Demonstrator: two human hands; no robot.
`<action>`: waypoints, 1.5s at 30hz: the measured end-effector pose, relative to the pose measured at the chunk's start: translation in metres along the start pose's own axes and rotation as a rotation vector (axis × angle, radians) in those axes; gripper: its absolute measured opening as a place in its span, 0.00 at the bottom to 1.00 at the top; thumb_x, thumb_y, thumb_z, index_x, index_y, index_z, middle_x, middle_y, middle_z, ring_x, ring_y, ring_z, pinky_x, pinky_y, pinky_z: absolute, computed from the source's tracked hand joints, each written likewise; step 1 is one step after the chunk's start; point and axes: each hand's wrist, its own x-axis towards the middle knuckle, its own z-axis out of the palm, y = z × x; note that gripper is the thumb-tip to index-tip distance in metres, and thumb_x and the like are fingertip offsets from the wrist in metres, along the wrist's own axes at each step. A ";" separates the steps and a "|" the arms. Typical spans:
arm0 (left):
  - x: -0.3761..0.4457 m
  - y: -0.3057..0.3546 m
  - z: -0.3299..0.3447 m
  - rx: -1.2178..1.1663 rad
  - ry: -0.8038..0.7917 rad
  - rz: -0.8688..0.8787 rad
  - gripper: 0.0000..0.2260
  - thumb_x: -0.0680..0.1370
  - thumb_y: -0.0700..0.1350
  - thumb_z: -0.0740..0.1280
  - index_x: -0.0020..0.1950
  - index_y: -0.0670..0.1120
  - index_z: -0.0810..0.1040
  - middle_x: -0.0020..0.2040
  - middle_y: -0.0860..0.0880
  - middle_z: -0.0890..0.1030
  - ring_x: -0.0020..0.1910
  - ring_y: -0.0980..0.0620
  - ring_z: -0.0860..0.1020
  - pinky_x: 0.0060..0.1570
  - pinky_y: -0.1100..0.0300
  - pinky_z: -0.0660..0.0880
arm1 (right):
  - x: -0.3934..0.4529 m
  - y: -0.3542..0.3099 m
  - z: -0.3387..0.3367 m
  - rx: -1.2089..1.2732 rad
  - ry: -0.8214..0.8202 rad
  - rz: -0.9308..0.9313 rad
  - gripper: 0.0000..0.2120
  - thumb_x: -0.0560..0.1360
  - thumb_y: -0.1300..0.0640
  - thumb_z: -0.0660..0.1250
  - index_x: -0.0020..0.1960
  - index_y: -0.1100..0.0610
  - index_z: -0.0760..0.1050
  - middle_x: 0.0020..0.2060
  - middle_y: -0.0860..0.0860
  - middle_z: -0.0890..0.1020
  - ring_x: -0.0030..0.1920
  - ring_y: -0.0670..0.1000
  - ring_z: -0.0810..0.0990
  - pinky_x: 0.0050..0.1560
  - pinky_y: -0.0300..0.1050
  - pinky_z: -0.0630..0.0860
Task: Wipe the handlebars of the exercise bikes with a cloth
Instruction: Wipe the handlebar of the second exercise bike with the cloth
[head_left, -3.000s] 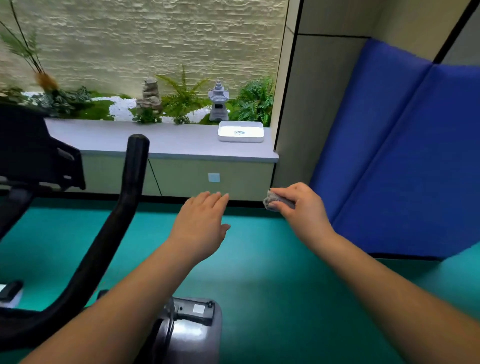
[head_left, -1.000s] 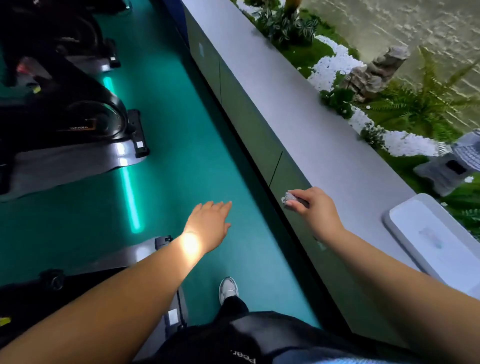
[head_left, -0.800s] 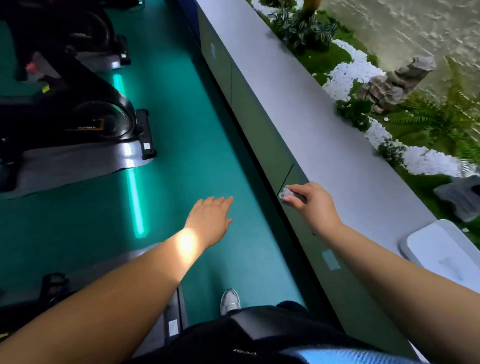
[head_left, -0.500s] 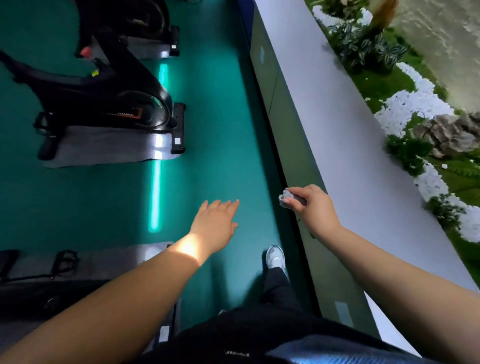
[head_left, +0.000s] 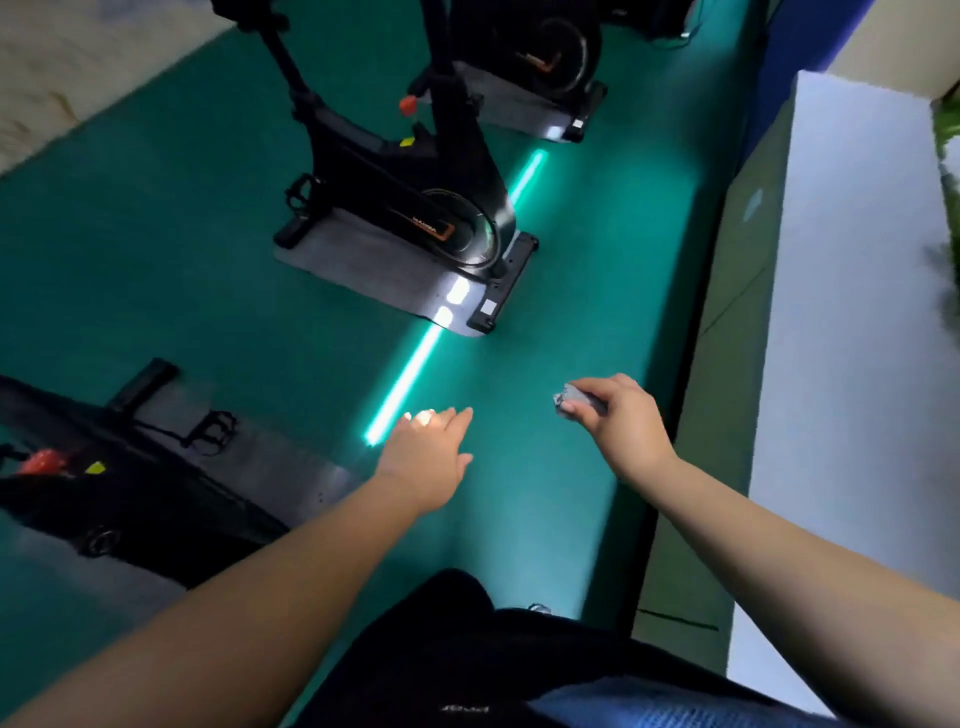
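View from a camera worn on a person's head, looking down at both bare arms stretched out over a teal floor (head_left: 156, 249). The right hand (head_left: 621, 423) is held out in the air to the right of centre, its fingers and thumb curled round a small grey cloth (head_left: 574, 401); a crumpled end of the cloth sticks out to the left of the fingertips. The left hand (head_left: 428, 454) is held out flat beside it, palm down, fingers straight and close together, holding nothing; a bright patch of light falls on its knuckles. The two hands are apart and touch neither each other nor any machine.

A glowing green light strip (head_left: 441, 322) runs along the floor from just beyond the left hand towards the top of the view. To the left of the strip, an upright black exercise bike (head_left: 415, 182) stands on a grey mat (head_left: 363, 270), well beyond the hands; its handlebars are cut off by the top edge. A second black bike (head_left: 540, 47) stands further back, and part of a third (head_left: 104, 493) shows in the lower left corner. Along the right side runs a pale grey ledge (head_left: 841, 364). The person's dark trousers (head_left: 467, 649) fill the bottom centre
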 end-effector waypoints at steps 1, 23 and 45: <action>0.004 -0.004 -0.003 0.008 0.008 -0.035 0.27 0.80 0.55 0.56 0.77 0.50 0.54 0.75 0.48 0.63 0.70 0.45 0.65 0.68 0.50 0.60 | 0.016 -0.004 0.002 0.004 -0.024 -0.028 0.10 0.74 0.53 0.71 0.54 0.53 0.82 0.42 0.54 0.77 0.40 0.43 0.73 0.42 0.25 0.62; 0.130 -0.207 -0.053 -0.128 0.053 -0.490 0.30 0.80 0.56 0.57 0.78 0.50 0.49 0.78 0.48 0.55 0.76 0.48 0.53 0.73 0.46 0.46 | 0.321 -0.176 0.117 -0.070 -0.390 -0.444 0.13 0.72 0.51 0.73 0.54 0.54 0.82 0.44 0.50 0.77 0.48 0.48 0.76 0.47 0.34 0.65; 0.193 -0.261 -0.086 -0.393 0.070 -1.389 0.29 0.81 0.56 0.53 0.78 0.50 0.47 0.78 0.50 0.55 0.76 0.48 0.52 0.74 0.47 0.44 | 0.501 -0.345 0.265 -0.094 -0.997 -0.967 0.12 0.74 0.50 0.71 0.56 0.50 0.80 0.47 0.48 0.76 0.43 0.40 0.73 0.44 0.30 0.64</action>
